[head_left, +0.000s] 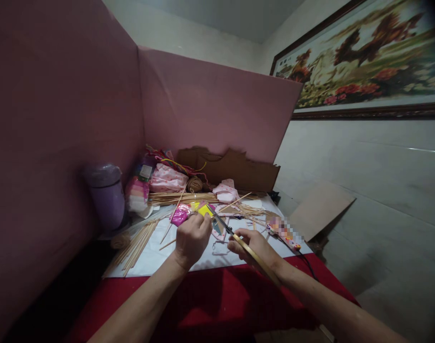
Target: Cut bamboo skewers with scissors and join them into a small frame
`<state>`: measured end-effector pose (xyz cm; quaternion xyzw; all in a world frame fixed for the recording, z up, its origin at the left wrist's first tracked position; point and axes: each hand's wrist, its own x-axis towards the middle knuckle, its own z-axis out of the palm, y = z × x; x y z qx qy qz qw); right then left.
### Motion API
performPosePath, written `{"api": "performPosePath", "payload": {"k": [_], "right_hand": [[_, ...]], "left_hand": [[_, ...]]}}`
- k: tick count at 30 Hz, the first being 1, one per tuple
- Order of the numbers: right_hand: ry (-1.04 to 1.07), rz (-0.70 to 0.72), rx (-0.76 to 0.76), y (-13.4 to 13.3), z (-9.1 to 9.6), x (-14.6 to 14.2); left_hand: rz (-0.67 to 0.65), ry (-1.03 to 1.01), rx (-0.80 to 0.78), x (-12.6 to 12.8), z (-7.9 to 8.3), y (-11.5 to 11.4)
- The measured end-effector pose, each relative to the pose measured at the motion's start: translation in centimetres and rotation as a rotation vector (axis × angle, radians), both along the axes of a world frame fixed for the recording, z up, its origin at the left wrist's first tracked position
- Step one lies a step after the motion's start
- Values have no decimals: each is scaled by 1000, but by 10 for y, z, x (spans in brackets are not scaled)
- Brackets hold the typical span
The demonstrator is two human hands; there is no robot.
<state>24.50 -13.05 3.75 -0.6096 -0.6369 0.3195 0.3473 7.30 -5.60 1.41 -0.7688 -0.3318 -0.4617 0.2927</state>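
Observation:
My left hand is closed on a shiny plastic packet with magenta and yellow parts. The yellow part shows just beyond my fingertips. In my right hand is a pair of scissors with gold-coloured handles and dark blades. The blades point up and left, their tips close beside the yellow part; whether they touch it I cannot tell. Below the blades lies a piece of pink-spotted fabric on the white sheet.
Thin wooden sticks lie left and behind. At the back are twine, spotted cloth and torn cardboard. A purple tumbler stands left. To the right is a flower-patterned object, partly blurred, with a black cable. Pink panels enclose the table.

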Motion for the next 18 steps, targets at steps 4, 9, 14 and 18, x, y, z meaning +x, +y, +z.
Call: {"api": "performPosePath", "payload": {"k": [4,9,14,18], "right_hand": [[36,-22,-65,-3,5,-3],[30,-26,-48,-6,10,-5],[-13,-22,38,-3,7,-6],[-38,-21,60,1,3,-5]], "left_hand": [[7,20,19,0,0,0],[-10,35,32,-1,-1,1],[5,31,42,0,-2,1],[8,27,24,1,-2,0]]}}
